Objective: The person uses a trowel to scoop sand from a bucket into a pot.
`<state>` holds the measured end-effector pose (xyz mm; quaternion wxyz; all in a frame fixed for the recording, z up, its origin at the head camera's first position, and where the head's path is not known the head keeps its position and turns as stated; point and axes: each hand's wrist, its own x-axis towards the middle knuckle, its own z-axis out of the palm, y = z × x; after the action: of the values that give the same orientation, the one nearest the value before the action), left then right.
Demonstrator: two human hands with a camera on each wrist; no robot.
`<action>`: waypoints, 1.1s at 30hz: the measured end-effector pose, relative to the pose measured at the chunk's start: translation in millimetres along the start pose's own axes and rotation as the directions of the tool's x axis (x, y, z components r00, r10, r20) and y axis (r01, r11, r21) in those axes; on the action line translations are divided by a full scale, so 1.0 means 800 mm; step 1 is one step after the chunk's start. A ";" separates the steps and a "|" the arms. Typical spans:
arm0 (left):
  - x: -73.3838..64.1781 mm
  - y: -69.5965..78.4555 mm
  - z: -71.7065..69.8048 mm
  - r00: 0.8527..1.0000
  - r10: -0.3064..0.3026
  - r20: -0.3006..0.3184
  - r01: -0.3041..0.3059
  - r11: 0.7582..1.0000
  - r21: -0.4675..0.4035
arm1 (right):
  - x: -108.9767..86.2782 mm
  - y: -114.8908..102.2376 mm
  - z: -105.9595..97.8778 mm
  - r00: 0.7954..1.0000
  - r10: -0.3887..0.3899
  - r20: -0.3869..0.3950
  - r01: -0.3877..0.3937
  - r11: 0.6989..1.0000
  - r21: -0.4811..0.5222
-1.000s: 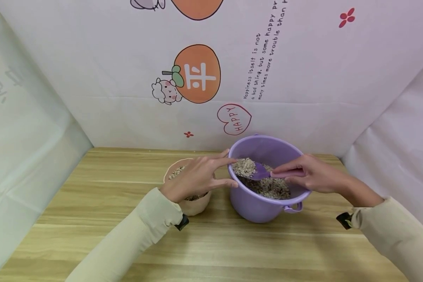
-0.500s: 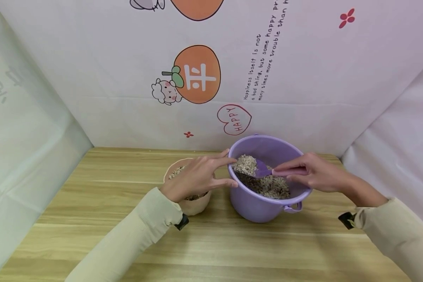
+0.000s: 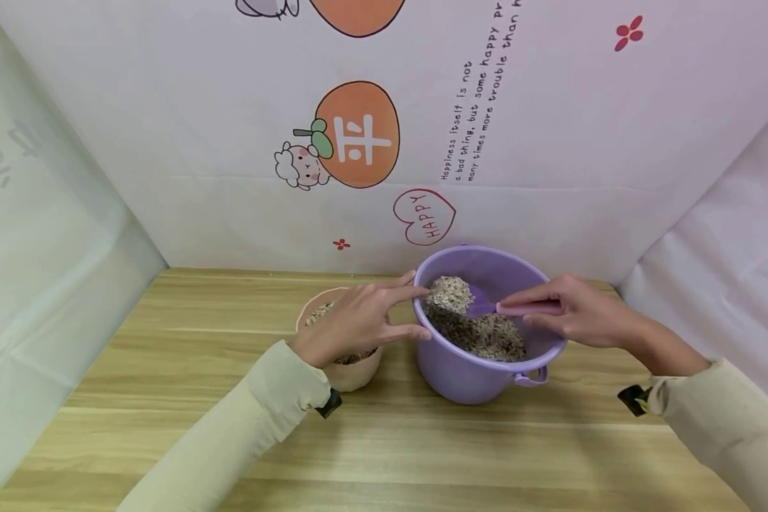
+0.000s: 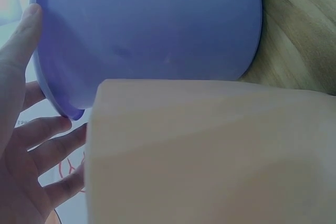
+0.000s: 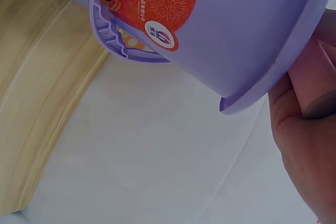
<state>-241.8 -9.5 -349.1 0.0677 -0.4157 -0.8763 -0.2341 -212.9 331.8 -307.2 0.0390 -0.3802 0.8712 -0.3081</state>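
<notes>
R hand (image 3: pixel 576 313) grips scoop (image 3: pixel 482 304) handle, heaped blade in bucket (image 3: pixel 464 377); L hand (image 3: pixel 361 318), fingers near straight & apart, touches rim. Risk: wrist tilt spills grain (image 3: pixel 451 293); hard L push prob. tips bucket.

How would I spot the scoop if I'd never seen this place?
On the wooden table, find the large purple bucket right of the beige pot. Inside its mouth is the scoop, its pinkish handle held by the right hand. Its blade is purple like the bucket, but it's far smaller and carries a heap of pale grains.
</notes>
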 end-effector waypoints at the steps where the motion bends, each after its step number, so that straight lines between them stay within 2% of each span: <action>1: 0.001 0.000 -0.001 1.000 -0.001 0.000 0.001 1.000 0.000 | 0.000 0.000 -0.001 1.000 0.004 -0.002 -0.004 1.000 0.005; 11: 0.002 0.000 -0.002 1.000 -0.002 0.013 0.002 1.000 -0.012 | -0.003 -0.005 -0.011 0.999 0.028 -0.018 -0.029 0.997 -0.072; 20: -0.001 0.000 0.001 1.000 -0.010 0.006 0.010 1.000 0.001 | -0.007 -0.009 -0.021 0.999 0.025 -0.025 -0.025 0.999 -0.035; 28: -0.001 0.001 0.000 1.000 -0.011 0.006 0.011 1.000 0.008 | -0.007 -0.014 -0.029 0.999 0.021 -0.036 -0.023 0.999 -0.049; 33: 0.000 0.001 -0.002 0.999 -0.022 0.027 0.021 0.999 0.027 | -0.005 -0.018 -0.034 0.999 0.004 -0.046 -0.007 0.998 -0.056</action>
<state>-241.1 -9.9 -347.1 0.0586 -0.4083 -0.8846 -0.2174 -208.8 341.2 -277.5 0.0090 -0.3717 0.8812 -0.2919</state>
